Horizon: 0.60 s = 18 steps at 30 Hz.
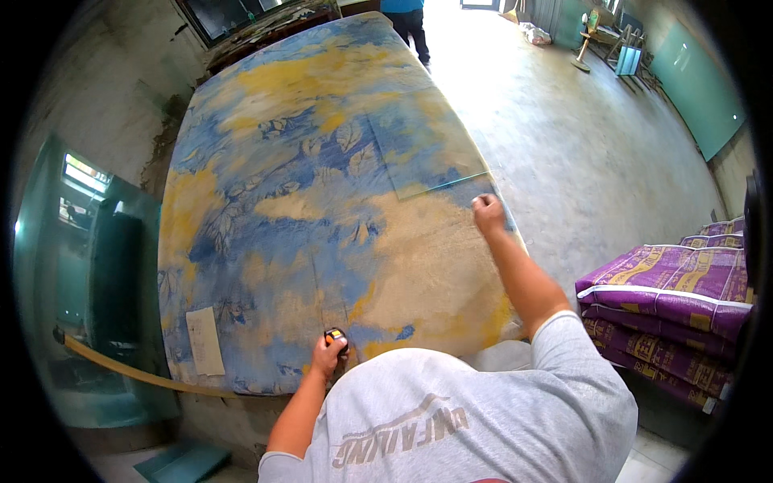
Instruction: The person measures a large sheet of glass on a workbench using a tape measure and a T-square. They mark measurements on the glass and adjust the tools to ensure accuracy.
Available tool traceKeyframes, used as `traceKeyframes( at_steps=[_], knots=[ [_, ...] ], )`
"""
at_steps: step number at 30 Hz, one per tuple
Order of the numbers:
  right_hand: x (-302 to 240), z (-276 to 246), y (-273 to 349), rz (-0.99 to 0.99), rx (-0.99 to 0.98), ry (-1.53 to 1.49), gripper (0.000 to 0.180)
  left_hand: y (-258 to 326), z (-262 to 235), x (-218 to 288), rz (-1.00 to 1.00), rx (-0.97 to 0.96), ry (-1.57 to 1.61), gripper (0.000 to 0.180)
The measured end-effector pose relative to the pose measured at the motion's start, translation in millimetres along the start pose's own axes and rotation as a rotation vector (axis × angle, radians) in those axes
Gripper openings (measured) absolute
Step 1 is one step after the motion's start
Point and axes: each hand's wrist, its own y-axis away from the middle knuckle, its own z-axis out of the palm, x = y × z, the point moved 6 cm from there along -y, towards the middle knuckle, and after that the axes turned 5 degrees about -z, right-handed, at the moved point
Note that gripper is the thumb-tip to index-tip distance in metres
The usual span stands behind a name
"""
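A black and orange tape measure is gripped in my left hand at the near edge of a large table covered with blue, yellow and tan patterned cloth. My right hand is closed above the table's right edge, beside the near corner of a clear glass pane. Something small and pale may be between its fingers, but I cannot make it out. The pane lies flat on the cloth, its near edge showing green. A sheet of paper rests at the table's near left.
Large glass sheets lean at the left, behind a long wooden strip. Purple sacks are stacked at the right. Another green glass sheet leans at the far right wall. A person stands beyond the table.
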Motion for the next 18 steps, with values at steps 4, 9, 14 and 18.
traceKeyframes(
  at_steps=[4, 9, 14, 18],
  knots=[
    [33.7, -23.2, -98.6, 0.161, 0.085, 0.221, 0.040, -3.7, 0.2, -1.1, -0.027, -0.002, 0.210, 0.026],
    [101.7, 1.0, -188.0, 0.190, -0.052, 0.369, 0.061, -6.1, -2.3, 19.8, -0.076, -0.019, 0.194, 0.039],
    [152.0, 40.4, -243.9, 0.201, -0.078, 0.176, 0.047, -21.8, -19.1, 9.3, -0.186, -0.036, 0.210, 0.045],
    [142.4, 56.3, -245.9, 0.493, -0.306, -0.032, 0.026, -21.7, -22.6, 1.6, -0.273, -0.039, 0.234, 0.047]
  ],
)
